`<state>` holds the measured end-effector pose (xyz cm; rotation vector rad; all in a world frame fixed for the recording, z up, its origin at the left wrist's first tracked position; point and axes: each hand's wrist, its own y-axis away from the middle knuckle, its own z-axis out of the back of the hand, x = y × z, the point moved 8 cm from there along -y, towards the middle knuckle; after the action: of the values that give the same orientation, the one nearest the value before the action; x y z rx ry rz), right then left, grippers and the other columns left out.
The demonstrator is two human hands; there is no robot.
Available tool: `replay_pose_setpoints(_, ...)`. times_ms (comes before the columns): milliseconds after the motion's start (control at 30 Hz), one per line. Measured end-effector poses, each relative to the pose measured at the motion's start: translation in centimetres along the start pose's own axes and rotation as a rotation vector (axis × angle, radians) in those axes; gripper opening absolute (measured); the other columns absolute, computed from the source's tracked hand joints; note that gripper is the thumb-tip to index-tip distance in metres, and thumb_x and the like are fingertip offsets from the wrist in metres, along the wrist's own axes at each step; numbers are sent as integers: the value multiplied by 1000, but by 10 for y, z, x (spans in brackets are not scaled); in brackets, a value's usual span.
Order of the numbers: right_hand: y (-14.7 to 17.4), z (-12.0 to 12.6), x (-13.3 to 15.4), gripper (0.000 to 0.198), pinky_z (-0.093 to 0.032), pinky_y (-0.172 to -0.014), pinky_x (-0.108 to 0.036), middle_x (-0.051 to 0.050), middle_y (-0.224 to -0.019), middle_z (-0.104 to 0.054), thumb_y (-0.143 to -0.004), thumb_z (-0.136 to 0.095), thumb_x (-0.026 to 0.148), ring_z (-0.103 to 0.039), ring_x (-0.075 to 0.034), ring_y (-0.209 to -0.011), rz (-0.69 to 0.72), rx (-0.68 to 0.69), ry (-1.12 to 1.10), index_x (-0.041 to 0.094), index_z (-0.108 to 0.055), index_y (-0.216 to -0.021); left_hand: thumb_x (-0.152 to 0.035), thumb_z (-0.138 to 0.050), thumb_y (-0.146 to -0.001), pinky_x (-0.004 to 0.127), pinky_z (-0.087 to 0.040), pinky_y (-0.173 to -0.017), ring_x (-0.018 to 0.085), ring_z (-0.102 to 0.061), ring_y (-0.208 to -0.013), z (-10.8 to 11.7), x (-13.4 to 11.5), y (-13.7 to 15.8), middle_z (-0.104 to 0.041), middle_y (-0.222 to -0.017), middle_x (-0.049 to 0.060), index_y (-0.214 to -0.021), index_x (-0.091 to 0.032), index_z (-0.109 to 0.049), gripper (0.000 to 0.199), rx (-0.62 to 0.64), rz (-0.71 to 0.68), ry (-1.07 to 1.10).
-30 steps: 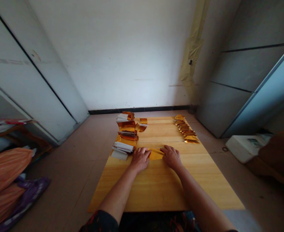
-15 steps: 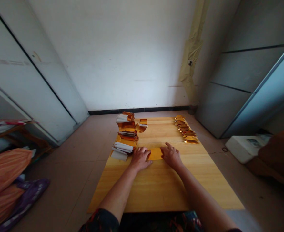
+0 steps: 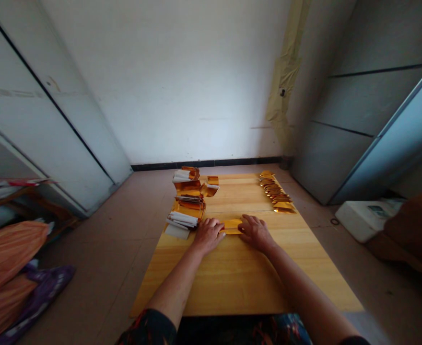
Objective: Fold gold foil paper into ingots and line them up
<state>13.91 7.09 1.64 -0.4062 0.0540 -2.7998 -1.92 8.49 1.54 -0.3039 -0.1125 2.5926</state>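
A gold paper sheet (image 3: 233, 226) lies on the wooden table (image 3: 240, 278) between my hands, with a crease or folded edge running along its length. My left hand (image 3: 209, 235) grips its left end, fingers curled and thumb along the near edge. At the other end, my right hand (image 3: 257, 232) has its fingers closed on the paper, covering that corner. Close to the left hand is a stack of gold and white papers (image 3: 184, 219), some curled. Folded gold paper pieces (image 3: 276, 192) stand in an overlapping row at the far right of the table.
A loose curled gold paper (image 3: 210, 190) lies beside the stack. Behind the table is a white wall (image 3: 196, 96). On the floor are orange cloth (image 3: 9, 254) at left and a white box (image 3: 364, 220) at right. A grey cabinet (image 3: 340, 139) stands right.
The gold paper between my hands has become narrower, its near edge folded over. My right hand's fingers have closed down onto its right end. My left hand stays almost in place.
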Motion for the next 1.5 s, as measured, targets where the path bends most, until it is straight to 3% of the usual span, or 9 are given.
replay_pose_setpoints(200,-11,-2,-9,19,-35,-92,-32,-2,-125,-57,-86,-54,34,-50,-18,-110,-56,-69,-84,29,-69,-95,-43,-50,-87,35,-36,-87,21,-50,-99,0,2,-1,-60,-105,4,-107,-27,-65,29,-62,28,30)
replay_pose_setpoints(400,-27,-2,-16,23,-35,-86,-29,-2,-114,-62,-86,-53,41,-52,-18,-105,-228,-93,-74,26,-69,-89,-35,-41,-92,32,-37,-82,19,-53,-93,-4,13,-10,-64,-95,5,-87,-21,-70,32,-105,216,40)
replay_pose_setpoints(533,-30,0,-12,26,-34,-83,-31,-3,-110,-63,-85,-52,43,-51,-20,-103,-305,-128,-30,22,-68,-83,-34,-47,-89,31,-36,-78,19,-53,-91,-4,15,-12,-64,-90,5,-81,-20,-68,26,-143,317,22)
replay_pose_setpoints(700,-28,-1,-6,23,-31,-82,-32,-4,-109,-61,-84,-52,40,-48,-21,-102,-313,-142,10,21,-66,-82,-29,-57,-82,30,-36,-77,18,-53,-88,-5,17,-11,-64,-88,3,-82,-22,-66,12,-159,381,47)
replay_pose_setpoints(1267,-27,2,-3,22,-29,-83,-33,-5,-108,-59,-85,-51,38,-45,-21,-101,-318,-124,14,21,-65,-83,-25,-52,-82,32,-37,-77,21,-53,-90,-3,14,-13,-64,-88,4,-80,-21,-63,12,-141,454,-33)
replay_pose_setpoints(1500,-24,-2,-8,21,-30,-84,-33,-7,-107,-57,-82,-56,38,-46,-21,-100,-362,-196,31,20,-60,-91,-25,-56,-81,32,-36,-79,22,-52,-90,-2,12,-9,-62,-88,3,-87,-21,-60,8,-196,447,-91)
